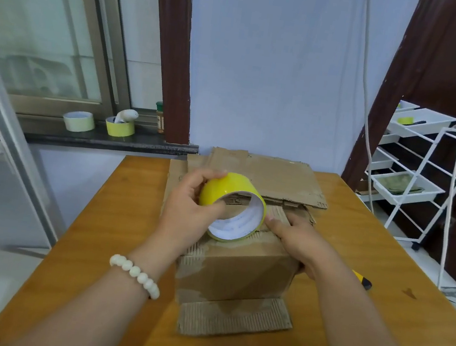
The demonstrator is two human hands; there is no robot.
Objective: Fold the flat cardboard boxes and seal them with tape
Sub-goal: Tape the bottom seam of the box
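Observation:
A folded brown cardboard box [236,271] stands in the middle of the wooden table [113,230], one flap lying flat toward me. My left hand [186,211] grips a yellow tape roll [231,205] and holds it against the box top. My right hand [296,241] lies on the box's top right edge, fingertips beside the roll where the tape meets the cardboard. Flat cardboard sheets [273,176] lie behind the box.
A yellow-and-black tool [362,279] lies on the table right of the box, mostly hidden by my right arm. Two more tape rolls [78,121] sit on the dark windowsill at left. A white wire rack with trays [414,175] stands at right.

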